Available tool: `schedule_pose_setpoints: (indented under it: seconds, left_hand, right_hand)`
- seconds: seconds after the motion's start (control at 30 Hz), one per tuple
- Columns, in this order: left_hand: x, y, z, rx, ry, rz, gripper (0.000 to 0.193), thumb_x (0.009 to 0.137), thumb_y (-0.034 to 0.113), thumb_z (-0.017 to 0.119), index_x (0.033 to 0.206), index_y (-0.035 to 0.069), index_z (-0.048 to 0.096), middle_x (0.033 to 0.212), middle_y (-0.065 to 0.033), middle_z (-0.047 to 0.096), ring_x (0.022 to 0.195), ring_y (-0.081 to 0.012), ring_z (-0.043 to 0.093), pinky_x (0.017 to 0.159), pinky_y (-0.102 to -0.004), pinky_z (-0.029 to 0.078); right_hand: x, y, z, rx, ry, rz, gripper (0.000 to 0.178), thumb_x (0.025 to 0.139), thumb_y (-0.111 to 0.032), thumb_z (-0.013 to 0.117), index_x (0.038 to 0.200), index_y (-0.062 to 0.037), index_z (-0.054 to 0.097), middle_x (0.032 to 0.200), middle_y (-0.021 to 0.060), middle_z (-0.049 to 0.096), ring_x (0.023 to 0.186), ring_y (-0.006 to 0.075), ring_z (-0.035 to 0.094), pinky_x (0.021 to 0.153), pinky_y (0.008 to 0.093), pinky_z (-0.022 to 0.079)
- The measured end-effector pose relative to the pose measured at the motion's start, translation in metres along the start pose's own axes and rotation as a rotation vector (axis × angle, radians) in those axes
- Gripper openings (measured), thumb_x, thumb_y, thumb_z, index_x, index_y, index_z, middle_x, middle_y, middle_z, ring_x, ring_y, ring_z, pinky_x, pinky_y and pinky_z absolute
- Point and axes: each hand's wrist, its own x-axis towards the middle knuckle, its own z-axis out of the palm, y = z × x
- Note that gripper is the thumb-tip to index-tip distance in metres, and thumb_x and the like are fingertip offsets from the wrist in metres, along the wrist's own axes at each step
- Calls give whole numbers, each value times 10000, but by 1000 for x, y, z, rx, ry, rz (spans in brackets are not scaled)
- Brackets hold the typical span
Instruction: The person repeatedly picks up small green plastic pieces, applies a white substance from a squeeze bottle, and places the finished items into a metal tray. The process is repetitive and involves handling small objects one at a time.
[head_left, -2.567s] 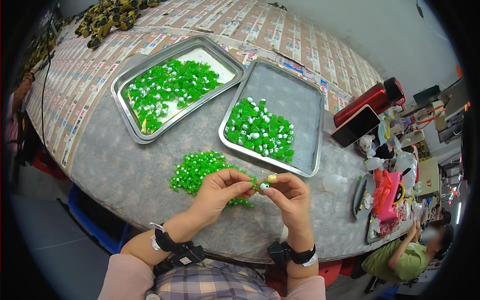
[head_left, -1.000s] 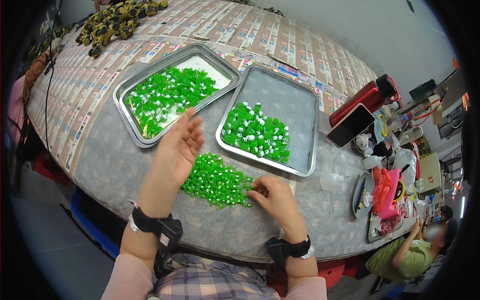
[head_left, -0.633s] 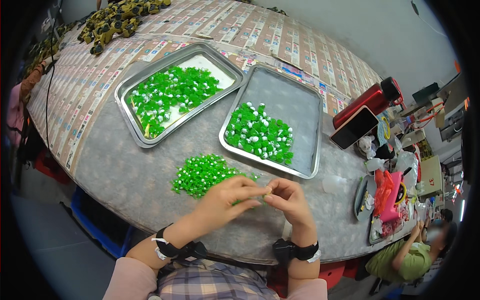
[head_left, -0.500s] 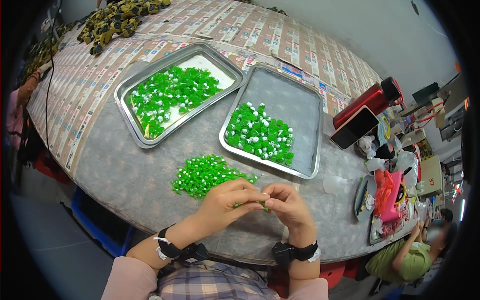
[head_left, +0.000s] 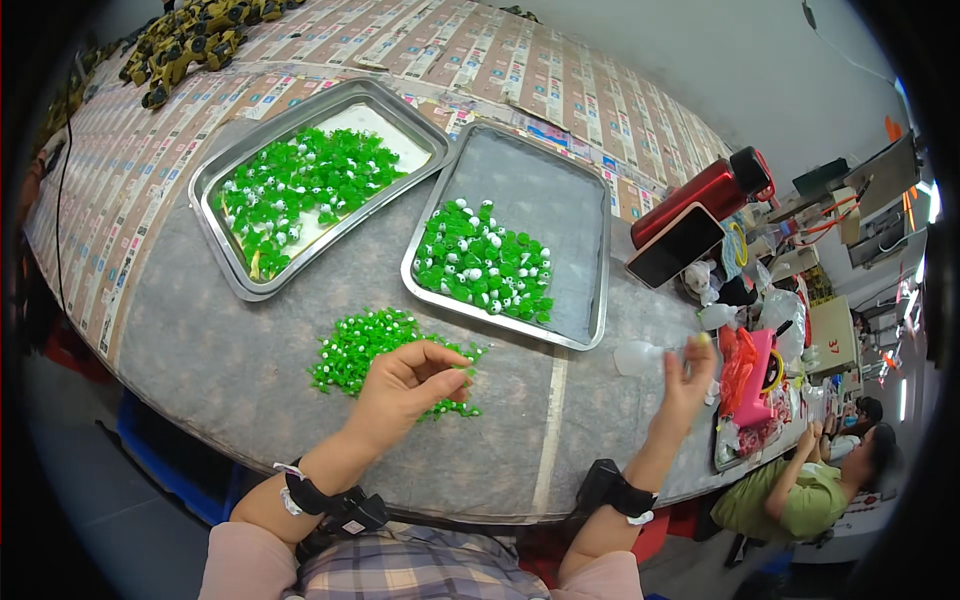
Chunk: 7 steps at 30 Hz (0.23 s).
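Observation:
My left hand (head_left: 408, 388) is over the near right side of a pile of small green plastic pieces with white dots (head_left: 352, 345) on the grey cloth. Its thumb and forefinger are pinched together; whatever is between them is too small to make out. Off to the right, my right hand (head_left: 683, 385) is raised beside a translucent white plastic cup or bottle (head_left: 636, 358). It is slightly blurred, its fingers pointing up with a gap between them. Beyond the pile, a metal tray (head_left: 590, 325) holds green pieces with white eye-like balls (head_left: 485, 262).
Another metal tray (head_left: 262, 288) at the back left holds more green and white pieces. On the right are a red flask (head_left: 690, 200), a phone (head_left: 676, 245), a pink container (head_left: 752, 385) and plastic bags. A person in green (head_left: 815, 495) sits beyond. Yellow-brown toy vehicles (head_left: 190, 45) lie far left.
My hands were together in front of the pile and have parted. The right swung out to the right; the left moved slightly left. The whole view shifted a little.

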Motion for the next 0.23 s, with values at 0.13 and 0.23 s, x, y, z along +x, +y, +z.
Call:
schedule_pose_setpoints:
  seconds: [0.13, 0.23]
  left_hand:
    - [-1, 3, 3, -18, -29, -48, 130, 790, 59, 546, 905, -1, 540, 792, -63, 590, 720, -109, 565, 661, -233, 472]
    - [-2, 3, 1, -21, -30, -78, 138, 789, 62, 547, 911, -2, 538, 797, -65, 591, 728, -110, 568, 670, -234, 471]
  right_hand:
    - [-2, 35, -2, -152, -367, 261, 565, 683, -141, 657, 1162, -2, 392, 1134, 105, 439, 1037, 170, 414, 859, 312, 341]
    - [-1, 39, 4, -125, -414, 252, 573, 678, -159, 666, 1163, -10, 399, 1157, 119, 432, 1036, 167, 416, 859, 334, 342]
